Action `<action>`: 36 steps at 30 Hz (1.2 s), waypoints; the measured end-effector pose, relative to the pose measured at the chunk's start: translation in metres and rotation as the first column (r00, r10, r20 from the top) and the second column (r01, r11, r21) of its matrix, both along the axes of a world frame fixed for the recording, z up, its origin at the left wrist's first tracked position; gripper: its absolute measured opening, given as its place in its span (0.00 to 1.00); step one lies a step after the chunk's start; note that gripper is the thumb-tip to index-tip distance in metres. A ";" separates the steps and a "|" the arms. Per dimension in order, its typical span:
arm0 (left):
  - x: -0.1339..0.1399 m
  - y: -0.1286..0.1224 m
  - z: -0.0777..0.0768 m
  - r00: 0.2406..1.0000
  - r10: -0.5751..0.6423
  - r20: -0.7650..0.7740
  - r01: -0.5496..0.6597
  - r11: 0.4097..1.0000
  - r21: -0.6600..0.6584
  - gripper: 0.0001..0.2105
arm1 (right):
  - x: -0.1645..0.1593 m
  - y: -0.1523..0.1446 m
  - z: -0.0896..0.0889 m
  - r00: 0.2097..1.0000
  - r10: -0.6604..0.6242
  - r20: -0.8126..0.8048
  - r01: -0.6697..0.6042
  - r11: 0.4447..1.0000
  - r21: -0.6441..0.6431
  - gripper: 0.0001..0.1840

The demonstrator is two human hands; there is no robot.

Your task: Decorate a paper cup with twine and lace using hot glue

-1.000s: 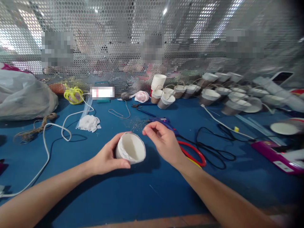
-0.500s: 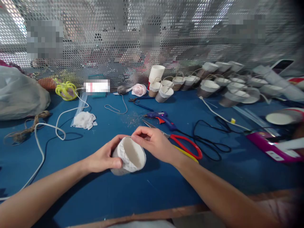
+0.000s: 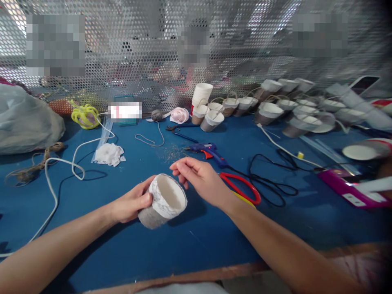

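A paper cup [image 3: 154, 214] wrapped in grey-brown cloth, with white lace round its rim, tilts with its mouth toward the right. My left hand [image 3: 134, 202] is closed round its side, thumb on the lace. Just above and right of the rim, apart from it, is my right hand [image 3: 199, 175]. Its thumb and index finger are pinched together and the other fingers curl; anything between the fingertips is too small to make out. Scissors with red and yellow handles [image 3: 240, 185] lie partly hidden behind that hand. Beyond lies a blue glue gun [image 3: 208, 150].
Several cloth-wrapped cups with handles [image 3: 212, 121] stand at the back and right. Pliers [image 3: 183, 130], a white lace bundle [image 3: 109, 155], twine [image 3: 30, 169] and a white cord [image 3: 49, 196] lie about. A purple power strip [image 3: 352, 190] sits at right, before a perforated metal screen [image 3: 153, 61].
My right hand has come away from the cup's rim, slightly up and right. The left hand has shifted its hold, and the cup has turned a little, showing more of its side.
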State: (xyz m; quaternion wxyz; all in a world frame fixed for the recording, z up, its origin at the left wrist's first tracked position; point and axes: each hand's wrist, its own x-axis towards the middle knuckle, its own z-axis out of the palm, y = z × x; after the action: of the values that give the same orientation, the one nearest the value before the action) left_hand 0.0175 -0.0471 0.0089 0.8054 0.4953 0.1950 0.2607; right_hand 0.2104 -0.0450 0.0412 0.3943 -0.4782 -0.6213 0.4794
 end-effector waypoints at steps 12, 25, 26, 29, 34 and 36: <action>-0.004 0.018 -0.021 0.981 0.182 -0.067 -0.172 0.975 0.139 0.35 | 0.007 0.012 -0.025 0.966 -0.128 -0.225 0.073 0.968 -0.239 0.12; -0.003 0.023 -0.018 0.878 0.396 -0.268 -0.217 0.830 0.514 0.36 | 0.008 0.017 -0.024 0.963 -0.153 -0.222 0.101 0.969 -0.227 0.18; -0.003 0.023 -0.019 0.867 0.417 -0.272 -0.216 0.807 0.550 0.36 | 0.008 0.017 -0.024 0.970 -0.147 -0.196 0.104 0.972 -0.212 0.18; -0.004 0.023 -0.021 0.834 0.489 -0.255 -0.222 0.722 0.655 0.35 | 0.007 0.018 -0.025 0.984 -0.132 -0.119 0.109 0.978 -0.179 0.19; -0.004 0.022 -0.022 0.810 0.544 -0.219 -0.257 0.664 0.702 0.36 | 0.007 0.016 -0.026 0.999 -0.042 -0.013 0.039 0.990 -0.134 0.26; -0.004 0.021 -0.020 0.808 0.544 -0.225 -0.304 0.713 0.632 0.35 | 0.005 0.012 -0.025 0.998 0.005 0.068 -0.002 0.999 -0.041 0.25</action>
State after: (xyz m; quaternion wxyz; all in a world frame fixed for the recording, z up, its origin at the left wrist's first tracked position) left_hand 0.0139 -0.0265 -0.0113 0.4794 0.6938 0.3775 0.3825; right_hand 0.2158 -0.0326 0.0166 0.3623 -0.5013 -0.6254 0.4758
